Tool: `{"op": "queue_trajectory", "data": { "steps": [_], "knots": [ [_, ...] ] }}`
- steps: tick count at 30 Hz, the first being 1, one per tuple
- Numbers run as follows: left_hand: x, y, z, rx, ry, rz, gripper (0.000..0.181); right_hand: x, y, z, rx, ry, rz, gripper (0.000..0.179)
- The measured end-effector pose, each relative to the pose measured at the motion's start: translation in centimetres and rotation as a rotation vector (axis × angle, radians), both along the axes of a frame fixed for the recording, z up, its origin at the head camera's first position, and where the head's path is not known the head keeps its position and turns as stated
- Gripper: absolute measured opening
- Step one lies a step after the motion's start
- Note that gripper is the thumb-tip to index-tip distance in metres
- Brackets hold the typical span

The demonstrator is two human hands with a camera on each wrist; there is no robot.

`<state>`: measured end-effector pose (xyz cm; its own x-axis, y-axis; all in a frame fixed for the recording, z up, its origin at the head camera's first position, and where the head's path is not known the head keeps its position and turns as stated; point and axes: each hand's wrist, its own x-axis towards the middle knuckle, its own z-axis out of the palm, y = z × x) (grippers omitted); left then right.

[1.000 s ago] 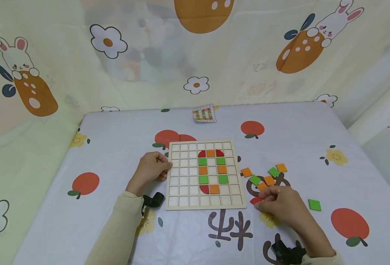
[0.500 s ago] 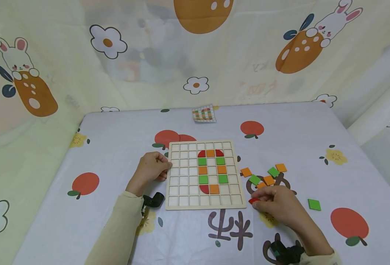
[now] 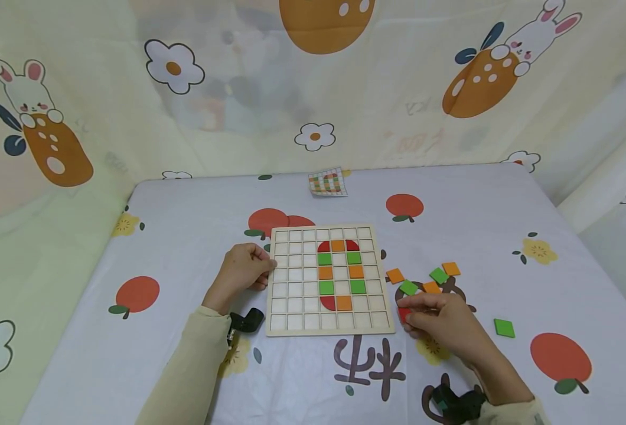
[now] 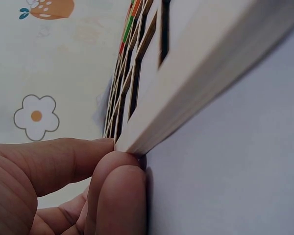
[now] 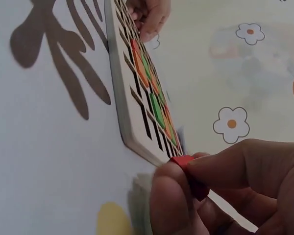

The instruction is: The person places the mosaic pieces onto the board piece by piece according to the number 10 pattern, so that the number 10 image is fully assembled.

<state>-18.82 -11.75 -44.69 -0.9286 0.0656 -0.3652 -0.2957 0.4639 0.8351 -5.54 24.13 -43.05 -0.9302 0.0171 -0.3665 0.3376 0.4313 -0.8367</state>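
A wooden grid board (image 3: 297,327) lies on the table, its right half holding red, orange and green tiles set in a ring-like pattern. My left hand (image 3: 241,273) pinches the board's left edge; in the left wrist view, the fingertips (image 4: 122,191) press against its side. Beside the board's lower right edge, my right hand (image 3: 448,324) pinches a red tile (image 3: 404,314) between thumb and fingers. The right wrist view has this red tile (image 5: 183,160) close to the board's corner, partly covered by the fingers.
Loose orange tiles (image 3: 451,269) and green tiles (image 3: 439,275) lie right of the board, some partly behind my right hand. Another green tile (image 3: 504,328) sits farther right. A small patterned card (image 3: 328,183) is at the table's back. A printed curtain (image 3: 238,118) hangs behind.
My right hand has shifted slightly left toward the board with the red tile, which has turned and shows more of its face. The left hand and the board stay put.
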Motion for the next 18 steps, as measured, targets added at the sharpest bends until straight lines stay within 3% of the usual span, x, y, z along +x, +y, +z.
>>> {"op": "queue_trajectory", "data": {
  "steps": [5,12,18],
  "knots": [
    [-0.05,-0.01,-0.03,0.002,0.002,-0.002,0.017,-0.18,-0.24,-0.02,-0.126,-0.038,-0.032,0.033],
    [-0.05,0.01,-0.06,0.007,0.006,-0.004,0.017,-0.22,-0.4,0.09,-0.25,-0.045,0.014,0.042],
    [-0.02,0.01,-0.07,0.0,0.01,-0.004,0.017,-0.38,-0.77,0.16,-0.214,-0.016,0.019,0.031]
  ]
}}
